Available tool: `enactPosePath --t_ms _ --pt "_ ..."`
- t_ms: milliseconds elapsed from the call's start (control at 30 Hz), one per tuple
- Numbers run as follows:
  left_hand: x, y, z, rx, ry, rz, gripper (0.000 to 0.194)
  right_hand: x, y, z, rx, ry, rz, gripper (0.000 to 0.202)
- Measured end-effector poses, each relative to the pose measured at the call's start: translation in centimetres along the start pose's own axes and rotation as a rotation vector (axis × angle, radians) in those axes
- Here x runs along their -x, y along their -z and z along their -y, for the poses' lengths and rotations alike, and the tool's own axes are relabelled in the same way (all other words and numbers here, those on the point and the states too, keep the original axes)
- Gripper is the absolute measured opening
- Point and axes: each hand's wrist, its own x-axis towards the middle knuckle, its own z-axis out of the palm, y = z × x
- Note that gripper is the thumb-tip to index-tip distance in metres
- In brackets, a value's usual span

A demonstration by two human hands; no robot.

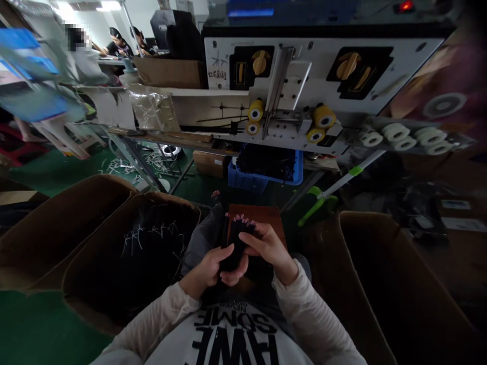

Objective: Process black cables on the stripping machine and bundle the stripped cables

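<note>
Both hands meet over my lap around a bundle of black cables point(236, 238) with pinkish ends pointing away from me. My left hand point(220, 266) wraps the lower part of the bundle, thumb on top and fingers beneath. On the upper right side, my right hand point(266, 246) grips it near the pink tips, thumb laid across the front. Behind the bundle is a brown wooden stool or board point(274, 223). How far the bundle reaches below my fingers is hidden.
A wire-processing machine point(297, 76) with yellow rollers stands ahead. A cardboard box point(133, 274) of dark cables tied with white strings is at my left, another box point(365, 284) at my right. A blue bin point(247, 177) sits under the bench. Several people work far left.
</note>
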Motion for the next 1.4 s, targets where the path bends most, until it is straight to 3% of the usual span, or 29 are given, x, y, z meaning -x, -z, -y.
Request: enactPosePath --t_ms 467,833,1000,1100,1200,1300,1400 --pt "0.2 -0.3 -0.1 -0.016 -0.018 -0.021 0.051 0.0 0.1 -0.3 0.009 0.009 0.009 0.031" --pt "-0.2 -0.6 0.3 -0.123 -0.072 -0.076 0.048 -0.4 0.6 -0.5 0.116 0.232 -0.001 0.024" --pt "-0.3 -0.4 0.6 -0.115 -0.075 -0.073 0.046 -0.1 0.6 -0.8 0.104 0.187 -0.008 0.024" --pt "-0.2 -0.1 0.8 -0.021 -0.107 -0.099 0.038 -0.4 0.6 -0.4 0.044 0.124 0.066 0.029" --pt "0.0 0.5 0.7 0.024 -0.164 -0.112 0.036 -2.0 0.6 0.8 -0.019 0.221 0.102 0.045" --pt "0.2 1.3 0.3 0.041 -0.212 -0.197 0.040 -5.3 0.5 2.4 -0.038 0.321 0.018 0.044" --pt "0.5 2.1 0.0 0.092 -0.235 -0.306 0.039 -9.8 -0.1 4.0 -0.109 0.324 -0.068 0.040"
